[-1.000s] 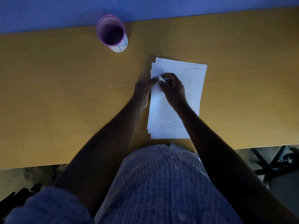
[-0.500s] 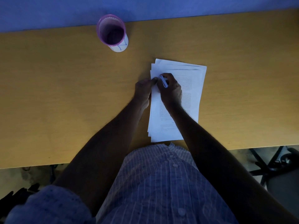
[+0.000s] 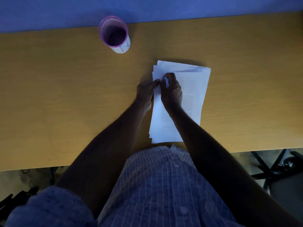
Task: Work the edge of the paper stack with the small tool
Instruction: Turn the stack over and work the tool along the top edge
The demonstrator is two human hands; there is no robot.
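Observation:
A loose stack of white printed paper (image 3: 193, 99) lies on the wooden desk (image 3: 65, 99), its sheets fanned a little at the top. My right hand (image 3: 172, 90) rests on the top sheet near the upper left corner and grips a small pale tool (image 3: 166, 81) between thumb and fingers. My left hand (image 3: 146, 92) sits at the stack's left edge, its fingertips pinching the paper edge right beside the tool. The tool's tip is hidden under my fingers.
A purple-rimmed cup (image 3: 114, 34) stands at the back of the desk, left of the stack. A blue wall runs behind the desk. A chair base (image 3: 277, 166) shows on the floor at the lower right.
My right hand has turned, so the tool now points more upright along the paper's left edge. Both hands stay at the upper left corner of the stack.

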